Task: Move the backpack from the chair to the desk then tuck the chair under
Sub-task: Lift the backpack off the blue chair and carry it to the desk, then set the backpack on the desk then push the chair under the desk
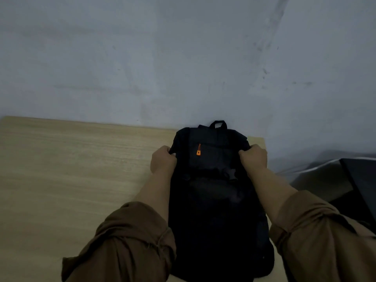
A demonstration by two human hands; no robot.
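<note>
A black backpack (213, 192) with an orange zipper pull lies on the right part of the light wooden desk (71, 169), its top handle pointing at the wall. My left hand (162, 159) grips its upper left edge. My right hand (254, 157) grips its upper right edge. Both forearms run along the bag's sides, with brown sleeves rolled up. The chair is out of view.
A grey, scuffed wall (183, 68) rises right behind the desk's back edge. Past the desk's right end there is a dark object (360, 180) with a pale rim, over a grey floor.
</note>
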